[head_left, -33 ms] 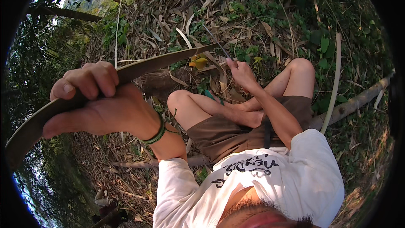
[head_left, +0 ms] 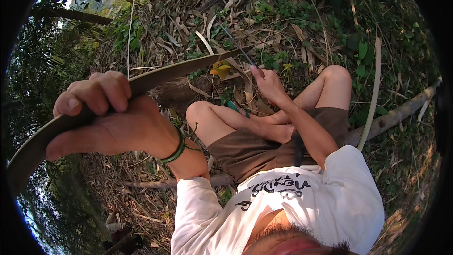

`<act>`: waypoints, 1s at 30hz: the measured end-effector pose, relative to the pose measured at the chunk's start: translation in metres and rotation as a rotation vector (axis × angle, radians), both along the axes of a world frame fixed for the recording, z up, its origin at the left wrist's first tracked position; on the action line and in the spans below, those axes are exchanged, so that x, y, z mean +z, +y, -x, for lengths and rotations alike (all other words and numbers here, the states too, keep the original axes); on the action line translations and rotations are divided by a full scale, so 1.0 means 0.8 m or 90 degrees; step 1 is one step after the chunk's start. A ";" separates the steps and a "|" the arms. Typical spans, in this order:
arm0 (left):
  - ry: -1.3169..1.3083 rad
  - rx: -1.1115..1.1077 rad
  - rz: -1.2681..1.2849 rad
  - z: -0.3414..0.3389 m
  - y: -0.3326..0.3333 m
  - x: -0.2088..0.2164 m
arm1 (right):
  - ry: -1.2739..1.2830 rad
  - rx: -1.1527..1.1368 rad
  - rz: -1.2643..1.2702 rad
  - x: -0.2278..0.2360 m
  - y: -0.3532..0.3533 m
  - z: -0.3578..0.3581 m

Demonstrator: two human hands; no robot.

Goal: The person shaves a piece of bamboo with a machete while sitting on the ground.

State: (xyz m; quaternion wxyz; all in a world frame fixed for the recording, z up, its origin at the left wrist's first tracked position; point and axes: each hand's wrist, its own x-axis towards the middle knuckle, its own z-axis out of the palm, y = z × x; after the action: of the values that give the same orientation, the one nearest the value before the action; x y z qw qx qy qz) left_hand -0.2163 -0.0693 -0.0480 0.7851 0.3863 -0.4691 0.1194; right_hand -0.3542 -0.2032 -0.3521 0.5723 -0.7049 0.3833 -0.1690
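A white short-sleeved T-shirt point(head_left: 306, 215) with black lettering point(head_left: 276, 186), brown shorts point(head_left: 247, 153) with a dark strap point(head_left: 298, 150), a green cord bracelet point(head_left: 178, 150).

On the ground point(head_left: 398, 215) lie dry leaves point(head_left: 298, 31), a yellow leaf point(head_left: 221, 70) and a branch point(head_left: 401, 112).

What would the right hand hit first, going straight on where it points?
Probably the long strip, near its tip, which appears to cross the thin blade ahead of the right hand; depth is unclear.

A left hand point(head_left: 113, 125) grips a long, flat strip point(head_left: 174, 72); a thin blade point(head_left: 232, 39) juts forward from the right hand point(head_left: 272, 86).
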 end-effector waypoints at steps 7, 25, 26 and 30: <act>0.054 0.049 -0.031 0.004 0.013 0.007 | -0.131 0.073 0.056 0.084 0.048 0.014; 0.037 -0.056 -0.042 -0.019 0.007 0.004 | 0.197 -0.007 -0.013 -0.132 -0.058 -0.009; 0.043 -0.046 -0.027 -0.019 0.003 0.005 | 0.213 -0.002 -0.005 -0.130 -0.060 -0.009; 0.059 0.011 -0.010 -0.030 0.013 0.012 | 0.091 0.092 -0.055 -0.035 -0.026 -0.025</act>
State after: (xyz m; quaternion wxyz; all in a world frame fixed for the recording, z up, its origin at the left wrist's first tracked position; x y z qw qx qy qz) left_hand -0.1923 -0.0593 -0.0383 0.8019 0.4015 -0.4298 0.1045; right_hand -0.3344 -0.2239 -0.3805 0.5838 -0.7158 0.3784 -0.0599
